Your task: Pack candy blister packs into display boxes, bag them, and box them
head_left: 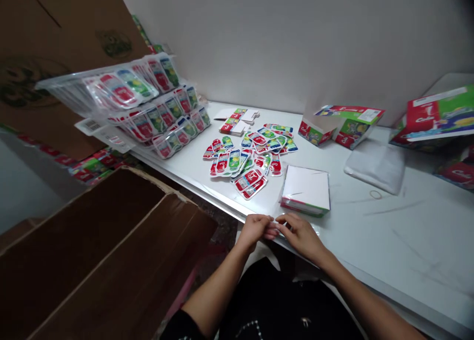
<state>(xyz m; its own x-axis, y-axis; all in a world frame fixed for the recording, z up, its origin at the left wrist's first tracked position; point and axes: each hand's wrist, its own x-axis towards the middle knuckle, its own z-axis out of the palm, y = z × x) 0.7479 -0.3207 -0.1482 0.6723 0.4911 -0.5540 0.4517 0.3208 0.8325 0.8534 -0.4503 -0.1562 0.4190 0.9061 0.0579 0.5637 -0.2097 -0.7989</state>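
Observation:
At the front edge of the table, my left hand (259, 229) is closed, with thumb and fingertips pinched together. Close beside it, my right hand (298, 233) pinches too, and the fingertips of both nearly meet. A bit of clear plastic film (314, 228) shows around the right fingers; what lies between the fingertips is mostly hidden. Just beyond the hands sits a box with a white top (306, 184) and red and green sides, with clear plastic along its left edge. Left of it, red, green and blue can-shaped sachets (252, 179) lie in a loose heap.
Clear packs of sachets (148, 122) are stacked at the left. A large open carton (111, 261) stands below the table's left edge. Flat printed cardboard (235, 121) lies behind the heap. Open display boxes (350, 130), a stack of clear bags (375, 164) and a rubber band (375, 194) are rightward.

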